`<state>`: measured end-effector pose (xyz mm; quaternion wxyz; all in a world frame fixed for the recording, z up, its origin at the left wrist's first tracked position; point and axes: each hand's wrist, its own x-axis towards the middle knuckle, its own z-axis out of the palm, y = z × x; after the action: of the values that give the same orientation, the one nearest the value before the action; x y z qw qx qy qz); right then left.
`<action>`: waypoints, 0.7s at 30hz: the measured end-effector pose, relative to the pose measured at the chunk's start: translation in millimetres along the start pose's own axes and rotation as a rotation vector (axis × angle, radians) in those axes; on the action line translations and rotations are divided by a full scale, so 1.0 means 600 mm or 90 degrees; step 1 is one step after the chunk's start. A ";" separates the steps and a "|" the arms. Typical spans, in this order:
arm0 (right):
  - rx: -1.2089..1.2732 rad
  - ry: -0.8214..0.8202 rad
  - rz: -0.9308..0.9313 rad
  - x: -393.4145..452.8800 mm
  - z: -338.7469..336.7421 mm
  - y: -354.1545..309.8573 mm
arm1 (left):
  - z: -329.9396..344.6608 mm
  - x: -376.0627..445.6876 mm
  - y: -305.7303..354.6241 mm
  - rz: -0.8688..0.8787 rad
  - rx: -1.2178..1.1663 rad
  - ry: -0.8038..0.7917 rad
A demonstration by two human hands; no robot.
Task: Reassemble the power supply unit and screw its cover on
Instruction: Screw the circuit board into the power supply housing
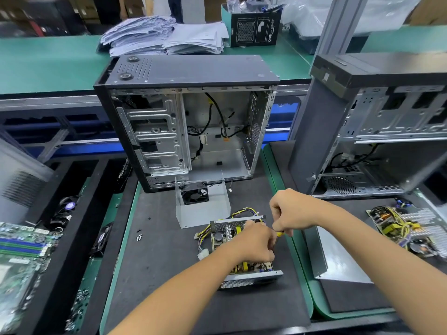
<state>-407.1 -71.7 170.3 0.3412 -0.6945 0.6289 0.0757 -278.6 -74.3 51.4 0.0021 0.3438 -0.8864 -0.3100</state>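
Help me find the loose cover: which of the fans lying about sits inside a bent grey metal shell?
The black square fan behind the open power supply, inside the grey metal cover. The other fans lie bare on the left.

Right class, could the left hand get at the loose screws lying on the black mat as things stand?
Probably yes: the loose screws lie in the open left of the power supply unit, nothing between. But the left hand rests on that unit, apparently steadying the screwdriver, so would have to let go first.

Open computer case [186, 122] upright behind mat; paper stack [164, 36] beyond; motherboard [21, 252] far left; second case [387, 122] right.
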 end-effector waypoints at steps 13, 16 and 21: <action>0.035 0.004 0.000 0.004 -0.010 0.018 | -0.020 0.000 -0.024 -0.015 -0.110 0.041; 0.016 0.010 0.020 0.009 -0.006 0.030 | -0.017 0.000 -0.020 0.019 -0.063 0.043; -0.018 0.044 0.047 0.023 0.007 0.054 | -0.009 0.012 -0.013 0.046 0.070 0.078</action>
<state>-432.8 -79.9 147.8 0.3063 -0.6776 0.6646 0.0733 -278.1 -86.3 50.1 0.0485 0.3294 -0.9121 -0.2393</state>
